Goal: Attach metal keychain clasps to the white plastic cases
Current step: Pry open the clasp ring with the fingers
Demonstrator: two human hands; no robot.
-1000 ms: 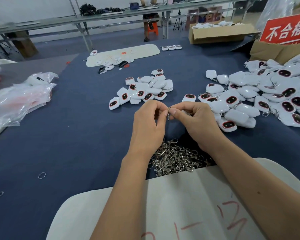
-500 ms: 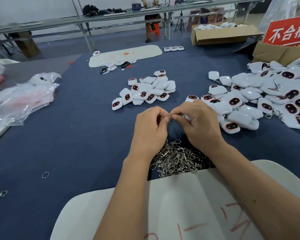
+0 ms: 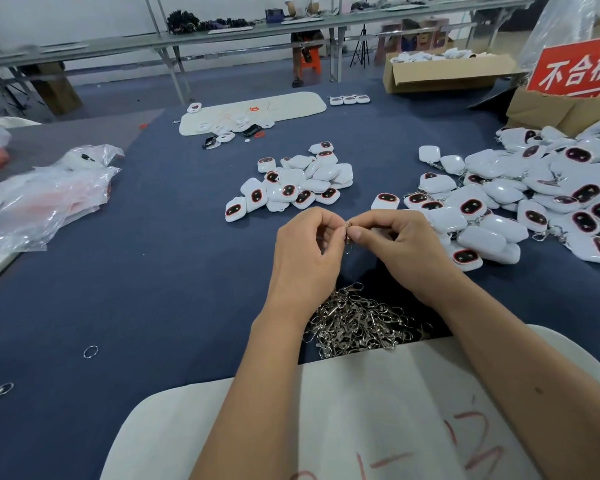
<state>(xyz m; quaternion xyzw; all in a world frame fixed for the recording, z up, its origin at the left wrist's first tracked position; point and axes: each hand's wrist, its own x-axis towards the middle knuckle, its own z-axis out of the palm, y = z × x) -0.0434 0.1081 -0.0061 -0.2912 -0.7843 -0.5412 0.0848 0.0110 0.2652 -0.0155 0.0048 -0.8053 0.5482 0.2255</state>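
Head view: above the blue counter, the left hand and right hand meet fingertip to fingertip, both pinching one small metal clasp as they did a second ago, the grip unchanged. Whether a white case sits in the right palm cannot be told. The clasp pile lies just beneath the wrists. Small case heap sits beyond; the large heap spreads far right.
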